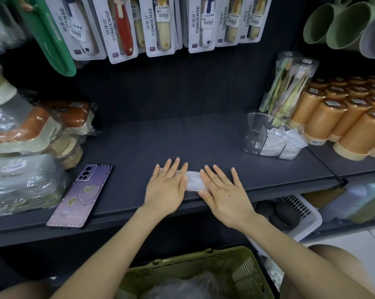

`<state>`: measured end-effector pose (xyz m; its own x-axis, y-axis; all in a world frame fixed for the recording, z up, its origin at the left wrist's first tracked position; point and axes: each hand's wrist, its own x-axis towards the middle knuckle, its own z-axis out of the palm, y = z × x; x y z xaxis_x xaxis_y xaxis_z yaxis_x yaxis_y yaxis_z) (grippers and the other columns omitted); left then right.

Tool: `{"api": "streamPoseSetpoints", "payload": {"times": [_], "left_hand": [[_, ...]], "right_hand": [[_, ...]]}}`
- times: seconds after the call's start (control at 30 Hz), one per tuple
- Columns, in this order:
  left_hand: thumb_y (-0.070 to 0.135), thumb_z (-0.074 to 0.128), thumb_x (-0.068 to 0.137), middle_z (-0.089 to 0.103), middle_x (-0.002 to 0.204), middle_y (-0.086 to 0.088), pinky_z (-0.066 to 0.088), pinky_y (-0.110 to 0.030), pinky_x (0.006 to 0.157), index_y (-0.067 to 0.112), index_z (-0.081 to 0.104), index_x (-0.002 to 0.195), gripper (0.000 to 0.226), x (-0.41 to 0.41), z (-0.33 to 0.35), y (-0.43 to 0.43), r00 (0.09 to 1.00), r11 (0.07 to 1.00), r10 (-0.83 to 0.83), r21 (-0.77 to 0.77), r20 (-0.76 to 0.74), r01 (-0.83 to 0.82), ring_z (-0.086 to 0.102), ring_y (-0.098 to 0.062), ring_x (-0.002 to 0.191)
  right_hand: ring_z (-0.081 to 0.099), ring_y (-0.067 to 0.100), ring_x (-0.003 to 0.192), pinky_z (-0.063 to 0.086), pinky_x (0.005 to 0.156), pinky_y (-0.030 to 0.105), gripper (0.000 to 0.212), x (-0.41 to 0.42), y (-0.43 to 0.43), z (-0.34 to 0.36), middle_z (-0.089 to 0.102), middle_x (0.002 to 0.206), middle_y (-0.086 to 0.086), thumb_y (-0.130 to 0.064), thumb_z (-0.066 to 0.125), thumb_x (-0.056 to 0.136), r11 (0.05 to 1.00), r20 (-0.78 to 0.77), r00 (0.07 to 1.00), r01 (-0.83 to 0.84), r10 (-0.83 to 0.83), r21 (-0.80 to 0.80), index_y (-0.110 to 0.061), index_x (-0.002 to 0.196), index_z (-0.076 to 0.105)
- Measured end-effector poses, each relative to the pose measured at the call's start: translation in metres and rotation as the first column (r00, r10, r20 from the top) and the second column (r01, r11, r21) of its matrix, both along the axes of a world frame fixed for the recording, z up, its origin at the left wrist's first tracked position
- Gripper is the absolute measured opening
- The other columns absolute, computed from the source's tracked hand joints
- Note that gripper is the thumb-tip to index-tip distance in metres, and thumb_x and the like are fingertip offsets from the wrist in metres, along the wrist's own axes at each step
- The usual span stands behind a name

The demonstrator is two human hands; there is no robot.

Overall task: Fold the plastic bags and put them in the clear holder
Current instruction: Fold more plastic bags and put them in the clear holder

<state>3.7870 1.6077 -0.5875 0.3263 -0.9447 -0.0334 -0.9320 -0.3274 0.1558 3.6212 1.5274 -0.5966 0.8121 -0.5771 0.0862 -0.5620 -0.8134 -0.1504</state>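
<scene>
1. Olive-green basket (pixel 245 275), slatted walls, nearest the person and below the shelf edge. Crumpled clear plastic (pixel 182 285) lies inside.
2. White slatted basket (pixel 301 214) on the lower level, right of the arms, with dark rounded items in it.
3. Left hand (pixel 166 188), palm down and flat, fingers straight and spread. It presses on the left end of the plastic bag.
4. Right hand (pixel 223 195), also flat with fingers straight and spread, pressing the right end of the same bag.
5. Plastic bag (pixel 193 181), clear, folded into a narrow strip. It lies on the dark shelf (pixel 182 139) near the front edge and shows only between the two hands.
6. Phone (pixel 80 195), purple case, face down on the shelf, left of the hands.
7. Film-wrapped goods (pixel 20 180), stacked at the far left.
8. Clear holder (pixel 253 130), divided, standing farther back and to the right, well apart from the hands. Folded white bags (pixel 275 141) sit in its compartments.
9. Pack of toothbrushes (pixel 288 83), upright, just behind the holder.
10. Orange cups (pixel 344 117), in rows at the right.
11. Carded packs marked "CONDENSE" (pixel 160 24), hanging along the back wall.
12. Green mugs (pixel 333 20), top right.
</scene>
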Motion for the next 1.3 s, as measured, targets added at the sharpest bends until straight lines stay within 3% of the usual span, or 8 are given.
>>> {"api": "streamPoseSetpoints", "payload": {"times": [0.3,0.4,0.5,0.67,0.77,0.87,1.03,1.3], "left_hand": [[0.036,0.008,0.105,-0.007,0.161,0.008,-0.011,-0.036,0.120,0.029,-0.004,0.152,0.050,0.028,0.000,0.007,0.998,0.996,-0.069,0.061,0.009,0.068,-0.013,-0.014,0.148],[0.037,0.007,0.104,-0.009,0.161,0.008,-0.011,-0.037,0.119,0.029,-0.005,0.152,0.050,0.027,0.001,0.006,0.997,0.995,-0.068,0.069,0.023,0.067,-0.014,-0.014,0.147],[0.037,0.007,0.104,-0.009,0.161,0.007,-0.012,-0.038,0.119,0.028,-0.004,0.153,0.050,0.027,0.000,0.006,0.998,0.996,-0.062,0.064,0.019,0.060,-0.014,-0.015,0.147],[0.039,0.010,0.104,-0.006,0.161,0.006,-0.011,-0.035,0.119,0.027,-0.005,0.153,0.052,0.027,0.001,0.008,0.999,0.998,-0.046,0.033,-0.018,0.047,-0.012,-0.013,0.148],[0.041,0.025,0.104,0.000,0.159,0.012,-0.004,-0.030,0.119,0.031,0.003,0.153,0.054,0.030,0.007,0.010,0.928,0.994,0.030,-0.091,-0.372,-0.068,-0.008,-0.007,0.145],[0.044,0.044,0.099,0.021,0.156,0.014,0.012,-0.031,0.119,0.042,0.030,0.145,0.048,0.036,0.019,0.013,0.581,0.931,0.054,-0.168,-0.812,-0.323,0.011,-0.009,0.146],[0.046,0.038,0.101,0.018,0.160,0.006,0.000,-0.027,0.119,0.028,0.024,0.151,0.055,0.043,0.007,0.011,0.935,0.992,0.008,-0.113,-0.356,-0.052,0.004,-0.014,0.149],[0.041,0.011,0.104,-0.007,0.161,0.005,-0.010,-0.034,0.120,0.030,0.002,0.153,0.051,0.028,0.000,0.011,1.000,0.998,0.008,0.061,-0.024,-0.006,-0.012,-0.019,0.148]], "right_hand": [[-0.005,0.009,0.148,-0.015,0.116,0.045,0.111,-0.023,-0.005,0.008,0.006,0.161,-0.010,-0.069,-0.039,0.066,0.993,-0.092,0.989,0.117,-0.113,0.035,-0.024,0.154,0.009],[0.022,0.015,0.146,0.005,0.118,0.046,0.094,-0.026,-0.002,0.008,0.032,0.155,0.001,-0.064,-0.010,0.083,0.942,0.097,0.939,0.320,-0.329,0.101,-0.015,0.142,0.045],[0.062,0.034,0.095,0.043,0.085,0.044,0.058,-0.013,0.009,0.006,0.069,0.101,0.011,-0.052,0.033,0.089,0.857,0.351,0.811,0.513,-0.468,-0.044,-0.010,0.088,0.074],[0.055,0.030,0.095,0.036,0.081,0.036,0.016,0.012,0.014,0.020,0.062,0.095,0.003,-0.032,0.061,0.083,0.752,0.237,0.714,0.632,-0.659,0.189,-0.022,0.085,0.074],[0.060,0.026,0.095,0.041,0.079,0.033,0.015,0.011,0.005,0.021,0.067,0.093,-0.002,-0.023,0.057,0.088,0.749,0.281,0.699,0.571,-0.658,0.336,-0.020,0.086,0.072],[0.063,0.021,0.088,0.040,0.068,0.027,0.011,0.006,-0.002,0.032,0.067,0.089,-0.002,-0.023,0.058,0.093,0.739,0.327,0.687,0.469,-0.649,0.483,-0.015,0.094,0.065],[0.060,0.027,0.091,0.044,0.076,0.031,0.040,0.004,-0.004,0.031,0.064,0.090,0.003,-0.053,0.053,0.088,0.811,0.149,0.798,0.570,-0.584,0.132,-0.017,0.074,0.058],[0.055,0.026,0.095,0.042,0.079,0.031,0.021,0.026,0.005,0.026,0.063,0.093,0.000,-0.032,0.052,0.087,0.797,0.095,0.798,0.570,-0.595,0.199,-0.020,0.072,0.059]]}}
